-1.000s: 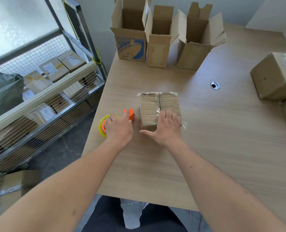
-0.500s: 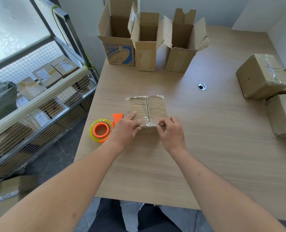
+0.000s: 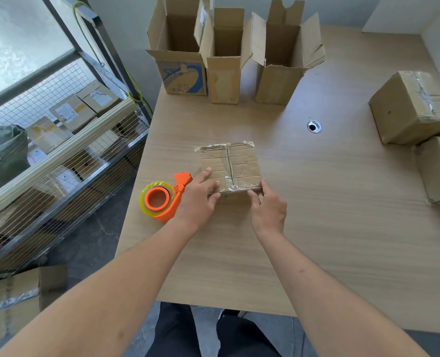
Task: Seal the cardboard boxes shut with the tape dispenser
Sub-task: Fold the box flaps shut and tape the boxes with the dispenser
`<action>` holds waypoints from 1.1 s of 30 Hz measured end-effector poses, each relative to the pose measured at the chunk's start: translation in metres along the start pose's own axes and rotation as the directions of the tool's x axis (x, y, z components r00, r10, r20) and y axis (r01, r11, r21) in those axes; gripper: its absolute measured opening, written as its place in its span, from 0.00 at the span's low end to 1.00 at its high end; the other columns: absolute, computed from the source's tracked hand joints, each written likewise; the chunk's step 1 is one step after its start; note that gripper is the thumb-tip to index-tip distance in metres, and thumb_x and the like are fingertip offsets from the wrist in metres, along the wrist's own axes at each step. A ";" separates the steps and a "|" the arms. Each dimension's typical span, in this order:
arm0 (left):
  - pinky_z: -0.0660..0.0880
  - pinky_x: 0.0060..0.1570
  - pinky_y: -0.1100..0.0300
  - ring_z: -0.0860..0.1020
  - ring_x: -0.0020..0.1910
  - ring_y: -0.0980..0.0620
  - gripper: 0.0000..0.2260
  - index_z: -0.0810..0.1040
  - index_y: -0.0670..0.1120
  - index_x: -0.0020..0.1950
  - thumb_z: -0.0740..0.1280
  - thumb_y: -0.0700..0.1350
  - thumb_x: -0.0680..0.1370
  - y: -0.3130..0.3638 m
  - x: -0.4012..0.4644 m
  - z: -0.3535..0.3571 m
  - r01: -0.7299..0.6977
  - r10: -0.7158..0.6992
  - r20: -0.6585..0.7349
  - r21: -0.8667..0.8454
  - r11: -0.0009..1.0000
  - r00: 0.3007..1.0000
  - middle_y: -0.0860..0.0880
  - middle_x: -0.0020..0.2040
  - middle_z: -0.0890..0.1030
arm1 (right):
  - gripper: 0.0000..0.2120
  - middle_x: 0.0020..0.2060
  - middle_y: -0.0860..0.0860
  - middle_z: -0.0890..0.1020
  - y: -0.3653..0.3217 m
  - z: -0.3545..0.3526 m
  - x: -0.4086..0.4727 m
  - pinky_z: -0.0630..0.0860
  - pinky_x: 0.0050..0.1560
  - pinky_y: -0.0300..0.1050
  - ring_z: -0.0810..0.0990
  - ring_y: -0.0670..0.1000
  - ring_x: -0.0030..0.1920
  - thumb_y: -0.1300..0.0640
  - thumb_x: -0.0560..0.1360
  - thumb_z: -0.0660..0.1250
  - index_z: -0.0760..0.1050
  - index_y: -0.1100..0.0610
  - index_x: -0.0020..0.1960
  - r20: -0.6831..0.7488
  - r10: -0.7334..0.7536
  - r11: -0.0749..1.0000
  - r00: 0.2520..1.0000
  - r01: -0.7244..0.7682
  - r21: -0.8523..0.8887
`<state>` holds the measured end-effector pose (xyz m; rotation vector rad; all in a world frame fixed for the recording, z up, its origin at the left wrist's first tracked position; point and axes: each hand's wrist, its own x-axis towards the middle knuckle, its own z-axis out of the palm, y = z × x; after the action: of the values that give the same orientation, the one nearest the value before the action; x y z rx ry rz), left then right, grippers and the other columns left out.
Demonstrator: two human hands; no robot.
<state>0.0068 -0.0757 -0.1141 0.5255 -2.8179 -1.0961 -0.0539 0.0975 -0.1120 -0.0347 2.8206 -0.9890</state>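
A small cardboard box (image 3: 239,163) with clear tape along its top seam sits in the middle of the wooden table (image 3: 317,228). My left hand (image 3: 198,199) grips the box's near left corner, thumb on the front face and fingers on top. My right hand (image 3: 269,208) pinches the near right edge. The orange tape dispenser (image 3: 162,199) with its clear roll lies on the table just left of my left hand, untouched.
Three open, upright boxes (image 3: 224,55) stand in a row at the table's far edge. Two taped boxes (image 3: 409,106) sit at the right edge. A cable hole (image 3: 314,126) lies between them. A wire shelf (image 3: 59,140) of parcels stands to the left.
My left hand left the tape dispenser and came onto the box. My right hand slid from flat on the box top to its near right edge. Both hands now hold the near side.
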 end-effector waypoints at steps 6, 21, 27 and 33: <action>0.66 0.73 0.55 0.68 0.75 0.44 0.15 0.82 0.41 0.59 0.76 0.35 0.73 -0.001 0.001 -0.005 -0.024 0.024 0.057 0.005 1.000 0.998 0.42 0.76 0.69 | 0.15 0.50 0.56 0.86 0.000 -0.009 0.009 0.75 0.49 0.51 0.83 0.62 0.52 0.54 0.79 0.71 0.78 0.55 0.65 0.051 0.007 1.000 0.999 -0.008 0.017; 0.75 0.64 0.51 0.72 0.70 0.41 0.15 0.76 0.44 0.56 0.72 0.31 0.73 0.002 0.004 -0.005 -0.059 0.051 0.087 0.093 0.994 0.995 0.45 0.76 0.65 | 0.28 0.77 0.54 0.68 0.001 -0.007 0.007 0.79 0.55 0.54 0.76 0.60 0.67 0.52 0.80 0.70 0.66 0.47 0.78 0.147 -0.186 0.948 0.971 0.217 -0.234; 0.67 0.70 0.56 0.66 0.76 0.43 0.20 0.79 0.42 0.58 0.69 0.25 0.71 -0.007 0.002 -0.001 -0.097 0.095 0.038 0.032 0.995 0.995 0.42 0.76 0.67 | 0.28 0.80 0.56 0.62 -0.001 0.009 0.003 0.73 0.69 0.57 0.66 0.59 0.77 0.43 0.77 0.71 0.73 0.50 0.74 0.141 -0.253 0.938 0.957 0.278 -0.205; 0.68 0.70 0.61 0.65 0.75 0.51 0.36 0.68 0.46 0.77 0.71 0.29 0.70 -0.010 -0.002 -0.004 -0.235 0.254 0.256 -0.104 0.966 0.933 0.48 0.78 0.61 | 0.53 0.81 0.59 0.57 -0.004 0.005 0.007 0.54 0.79 0.58 0.54 0.60 0.81 0.21 0.68 0.60 0.62 0.58 0.79 0.100 -0.218 0.886 0.971 0.240 -0.397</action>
<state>0.0122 -0.0848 -0.1180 0.0145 -2.9444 -1.2944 -0.0604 0.0910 -0.1149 -0.4449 2.9661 -0.4044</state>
